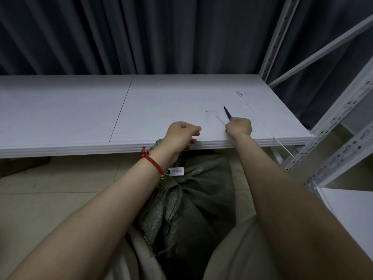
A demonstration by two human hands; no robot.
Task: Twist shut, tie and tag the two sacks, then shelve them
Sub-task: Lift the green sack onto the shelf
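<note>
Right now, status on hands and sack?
Left hand curled at shelf edge above sack, grip unclear. Right hand holds pen over shelf. Sack's tag on, not shelved. Loose ties on shelf.

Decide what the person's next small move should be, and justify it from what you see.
Probably lay the pen down on the shelf. The right hand holds it, while the left hand grips the top of the green sack, which already carries a tag. Lifting that sack likely needs both hands free.
</note>
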